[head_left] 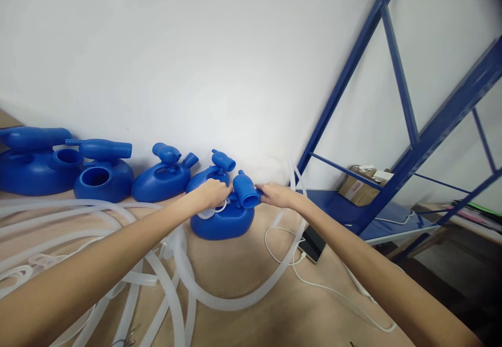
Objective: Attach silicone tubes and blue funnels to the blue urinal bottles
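Note:
A blue plastic container point(221, 225) stands on the tan surface near the middle. Above it a loose blue spouted piece point(245, 189) has its round opening facing down and toward me. My left hand point(214, 194) is closed at the container's upper left, beside a translucent ring-shaped cap point(207, 212); what its fingers grip is hidden. On the other side my right hand point(273, 195) pinches at the blue container's right-hand spout, beside the spouted piece. A clear hose point(235, 302) curves in front of the container.
More blue containers point(160, 182) line the white wall to the left, with spouted pieces on top. Coiled translucent hoses cover the left foreground. A phone point(312, 243) with a white cable lies right. Behind it stands a blue metal rack point(353, 170) with a cardboard box point(358, 187).

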The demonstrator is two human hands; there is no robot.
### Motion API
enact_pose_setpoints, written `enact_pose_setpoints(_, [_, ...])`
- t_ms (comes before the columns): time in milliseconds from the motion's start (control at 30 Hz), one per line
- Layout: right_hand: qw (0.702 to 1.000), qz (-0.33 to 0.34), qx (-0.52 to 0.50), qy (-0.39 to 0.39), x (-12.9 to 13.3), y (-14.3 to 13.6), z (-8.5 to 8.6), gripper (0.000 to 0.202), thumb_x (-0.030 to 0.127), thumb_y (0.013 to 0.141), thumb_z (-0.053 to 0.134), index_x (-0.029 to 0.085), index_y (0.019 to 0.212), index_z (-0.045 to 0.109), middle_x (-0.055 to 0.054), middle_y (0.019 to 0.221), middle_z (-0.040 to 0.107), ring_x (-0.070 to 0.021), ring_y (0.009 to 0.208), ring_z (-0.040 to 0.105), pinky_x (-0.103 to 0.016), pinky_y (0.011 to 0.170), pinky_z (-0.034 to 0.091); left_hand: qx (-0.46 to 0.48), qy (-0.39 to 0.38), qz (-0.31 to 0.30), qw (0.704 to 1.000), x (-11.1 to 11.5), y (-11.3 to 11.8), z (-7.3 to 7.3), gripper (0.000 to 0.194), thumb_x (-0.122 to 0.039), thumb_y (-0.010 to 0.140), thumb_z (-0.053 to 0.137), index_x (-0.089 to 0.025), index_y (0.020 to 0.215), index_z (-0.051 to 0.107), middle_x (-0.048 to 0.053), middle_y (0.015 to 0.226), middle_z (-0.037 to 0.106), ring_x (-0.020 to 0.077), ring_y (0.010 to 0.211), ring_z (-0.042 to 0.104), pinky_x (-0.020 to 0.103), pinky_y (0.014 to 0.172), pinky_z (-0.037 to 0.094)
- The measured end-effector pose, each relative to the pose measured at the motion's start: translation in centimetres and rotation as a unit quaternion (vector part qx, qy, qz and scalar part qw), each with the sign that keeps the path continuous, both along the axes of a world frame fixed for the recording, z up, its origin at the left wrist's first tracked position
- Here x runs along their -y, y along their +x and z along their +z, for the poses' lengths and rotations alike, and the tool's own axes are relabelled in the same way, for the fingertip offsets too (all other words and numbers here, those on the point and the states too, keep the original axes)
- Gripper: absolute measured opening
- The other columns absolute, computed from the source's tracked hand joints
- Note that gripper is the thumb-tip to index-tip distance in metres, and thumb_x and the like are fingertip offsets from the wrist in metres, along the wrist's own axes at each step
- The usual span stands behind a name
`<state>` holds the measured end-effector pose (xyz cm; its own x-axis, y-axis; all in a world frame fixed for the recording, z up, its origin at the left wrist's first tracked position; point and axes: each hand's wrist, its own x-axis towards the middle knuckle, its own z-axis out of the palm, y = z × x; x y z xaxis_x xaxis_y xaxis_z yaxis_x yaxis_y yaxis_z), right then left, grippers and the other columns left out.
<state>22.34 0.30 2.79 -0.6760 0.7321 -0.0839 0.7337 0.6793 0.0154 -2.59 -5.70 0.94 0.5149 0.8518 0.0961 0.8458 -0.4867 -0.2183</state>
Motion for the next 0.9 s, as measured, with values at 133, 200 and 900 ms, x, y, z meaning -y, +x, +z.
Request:
enact_pose_setpoints(133, [1.000, 0.001, -0.005, -0.004, 0.1, 0.0, 0.1, 0.040, 0.020, 0.088, 0.058, 0.014, 0.128, 0.065, -0.012, 0.091, 0.077, -0.0232, 0.077, 0.069, -0.027, 0.064, 0.039, 0.003, 0.004, -0.003, 1.000, -0.3, 0.0, -0.2, 0.026, -0.015, 0.094, 0.054, -0.011, 0.115, 0.068, 0.022, 0.095, 0.077, 0.0338, 0.088, 0.077, 0.039, 0.074, 0.059])
enact_pose_setpoints(200, [1.000, 0.005, -0.013, -0.009, 0.3, 0.0, 0.4, 0.045, 0.017, 0.086, 0.059, 0.015, 0.130, 0.066, -0.010, 0.093, 0.078, -0.0227, 0.078, 0.070, -0.027, 0.067, 0.042, 0.004, 0.006, -0.005, 1.000, -0.4, -0.1, -0.3, 0.026, -0.016, 0.094, 0.053, -0.011, 0.115, 0.068, 0.021, 0.094, 0.077, 0.0326, 0.088, 0.077, 0.038, 0.074, 0.059])
enact_pose_setpoints(900, [0.984, -0.011, -0.136, -0.113, -1.3, 1.8, 1.7, 0.065, 0.022, 0.065, 0.067, 0.016, 0.129, 0.073, -0.003, 0.093, 0.078, -0.0188, 0.076, 0.066, -0.027, 0.072, 0.051, 0.006, 0.000, -0.001, 1.000, -0.3, -0.1, -0.2, 0.031, -0.013, 0.092, 0.053, -0.011, 0.118, 0.068, 0.022, 0.096, 0.077, 0.0359, 0.089, 0.077, 0.041, 0.073, 0.058])
